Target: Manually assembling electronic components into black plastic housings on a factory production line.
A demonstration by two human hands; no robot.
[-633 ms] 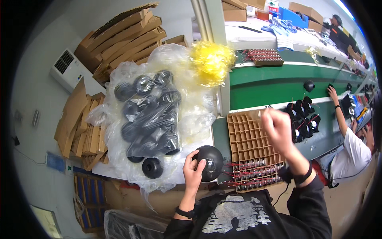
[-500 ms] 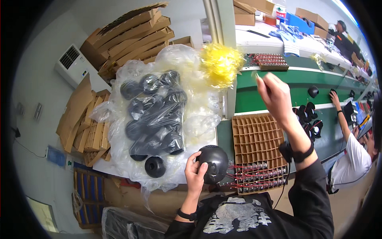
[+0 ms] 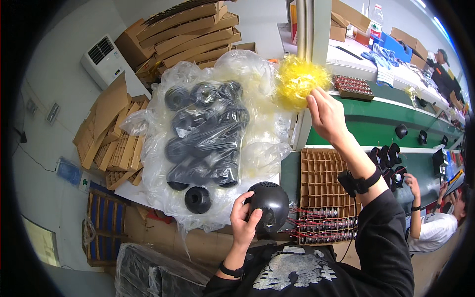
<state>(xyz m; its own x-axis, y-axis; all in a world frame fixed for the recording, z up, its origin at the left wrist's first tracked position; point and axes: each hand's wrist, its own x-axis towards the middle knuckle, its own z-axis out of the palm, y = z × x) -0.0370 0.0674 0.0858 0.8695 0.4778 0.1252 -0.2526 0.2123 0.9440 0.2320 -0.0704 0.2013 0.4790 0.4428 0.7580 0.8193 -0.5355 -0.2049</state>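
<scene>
My left hand [image 3: 243,220] grips a glossy black dome-shaped housing [image 3: 269,207] from its left side, thumb across the front. Small holes dot the housing's top. My right hand [image 3: 326,114] reaches up to a bunch of yellow plastic film strips [image 3: 301,81], fingers pinched together at its lower right edge. What lies between those fingertips is too small to make out. Left of the bunch, several black round housings [image 3: 210,126] sit under clear plastic wrap. A single black housing with a hole in its middle [image 3: 198,200] lies at their near edge.
A cardboard divider tray [image 3: 324,173] beside my right forearm holds small parts with red wires [image 3: 326,223]. Flattened cardboard dividers [image 3: 190,37] are stacked behind. A green conveyor belt [image 3: 366,119] runs to the right, where a co-worker [image 3: 435,230] works near several black parts [image 3: 388,158].
My right hand has moved up and left to the yellow film strips. The left hand keeps hold of the housing. The co-worker's hand has come back from the belt.
</scene>
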